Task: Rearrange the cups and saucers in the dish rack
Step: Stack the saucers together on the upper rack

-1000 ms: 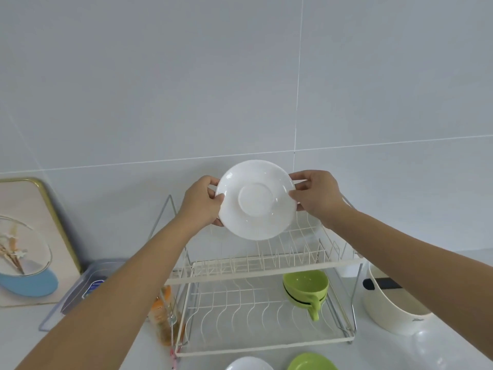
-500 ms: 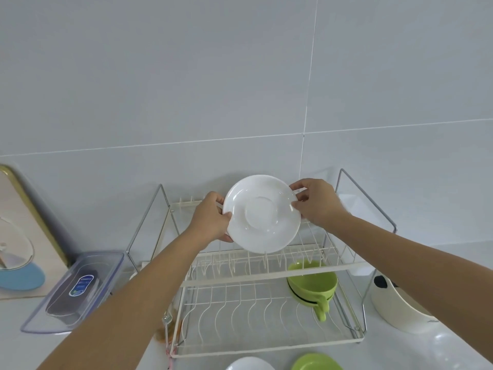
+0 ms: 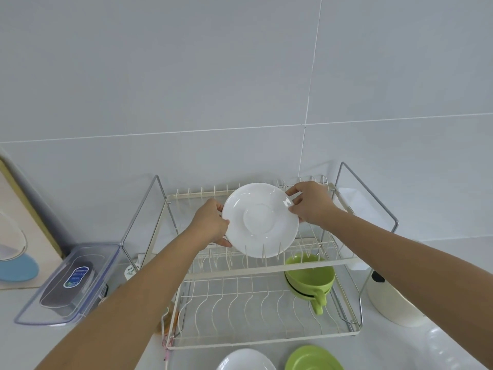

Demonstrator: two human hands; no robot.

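A white saucer [image 3: 260, 220] stands nearly upright over the upper tier of the cream two-tier dish rack [image 3: 266, 268], its lower edge down among the tines. My left hand [image 3: 210, 222] grips its left rim and my right hand [image 3: 310, 205] pinches its upper right rim. Two stacked green cups [image 3: 310, 280] sit on the lower tier at the right, handles toward me. On the counter in front of the rack lie another white saucer [image 3: 245, 360] and a green saucer [image 3: 313, 359], both cut off by the frame.
A clear lidded plastic box [image 3: 69, 284] sits left of the rack. A cream round container [image 3: 389, 303] stands to the right. A framed board leans on the tiled wall at far left [image 3: 16, 222]. A clear glass item [image 3: 448, 351] is at the lower right.
Both hands have lowered the white saucer from in front of the wall into the upper tier's tines. The view has tilted down, showing more of the rack and counter.
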